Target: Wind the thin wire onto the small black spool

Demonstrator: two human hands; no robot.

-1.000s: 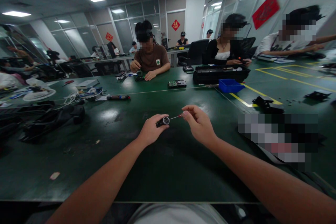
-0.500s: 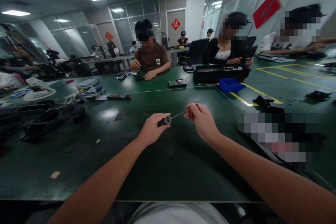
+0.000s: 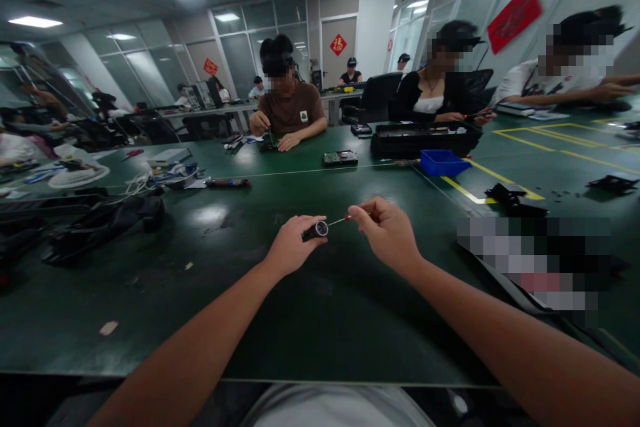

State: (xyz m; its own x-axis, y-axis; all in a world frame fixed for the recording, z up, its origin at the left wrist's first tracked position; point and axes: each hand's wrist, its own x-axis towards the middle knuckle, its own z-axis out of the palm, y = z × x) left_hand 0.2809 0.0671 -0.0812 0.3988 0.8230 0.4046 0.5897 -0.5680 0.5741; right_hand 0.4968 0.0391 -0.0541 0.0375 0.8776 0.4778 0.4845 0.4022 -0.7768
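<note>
My left hand [image 3: 291, 247] is closed around a small black cylindrical part [image 3: 312, 233], its thumb below and fingers above. The part's round end has a silvery rim and faces right and toward me; details inside are too small to make out. In my right hand [image 3: 389, 235] a thin screwdriver [image 3: 339, 221] is pinched between thumb and fingers. Its metal shaft points left at the part's open end, and a bit of red shows where the fingers grip it. Whether the tip touches the part I cannot tell. Both hands are above the green table [image 3: 320, 320].
A circuit-board drive [image 3: 340, 158], a blue bin [image 3: 444, 163] and a long black housing [image 3: 425, 140] lie ahead. Black plastic pieces [image 3: 517, 200] sit at right. A dark pen-like tool [image 3: 228, 183] and black parts [image 3: 105, 223] are at left. A co-worker [image 3: 293, 107] sits opposite.
The black part has turned slightly, showing more of its side. My right hand has rolled, its fingers shifting on the screwdriver, and less of the shaft shows. The view has shifted slightly.
</note>
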